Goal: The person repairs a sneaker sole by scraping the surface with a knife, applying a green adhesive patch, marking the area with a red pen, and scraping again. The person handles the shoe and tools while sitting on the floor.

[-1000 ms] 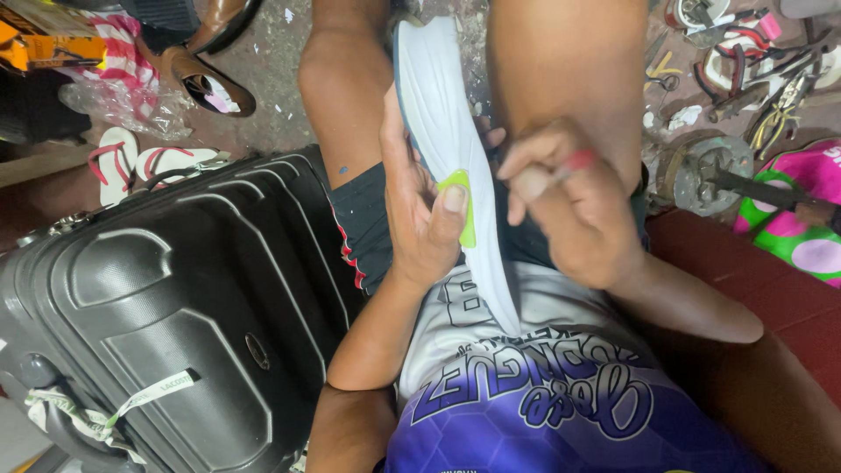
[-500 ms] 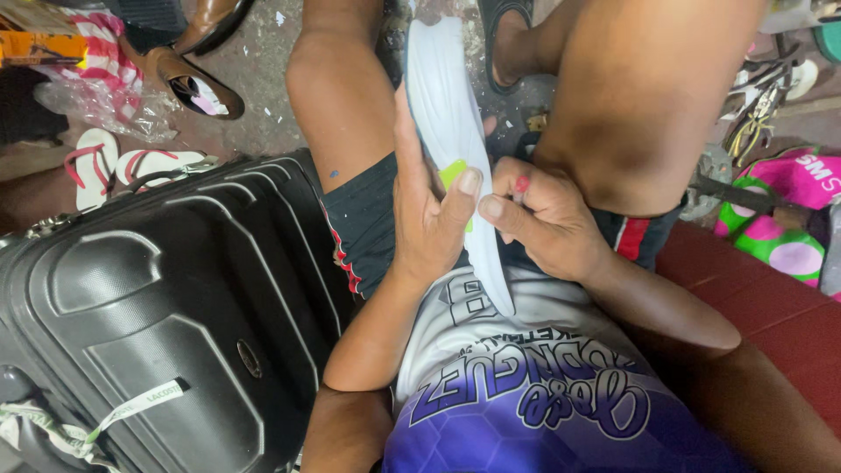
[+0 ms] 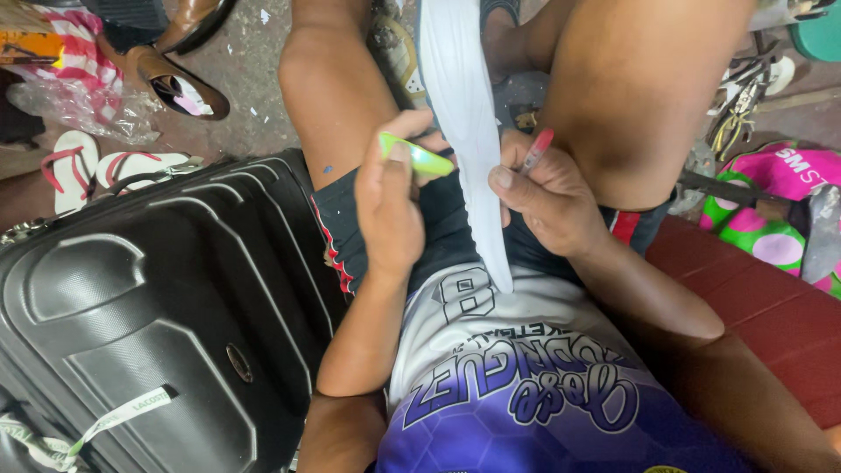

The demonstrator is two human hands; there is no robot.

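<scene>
The white shoe sole (image 3: pixel 460 131) is pinched between the knees by the left hand (image 3: pixel 390 206), with a green tab. A red pen (image 3: pixel 536 151) is squeezed by the right hand (image 3: pixel 547 206). The sole looks light and bendy; its edges are best held.

Left of my fingers: white paper tag strip (image 3: pixel 114 419) looped on black suitcase (image 3: pixel 149 324). Far upper left: clear crumpled plastic bag (image 3: pixel 83 109); orange-yellow package (image 3: pixel 39 44) at the edge.
</scene>
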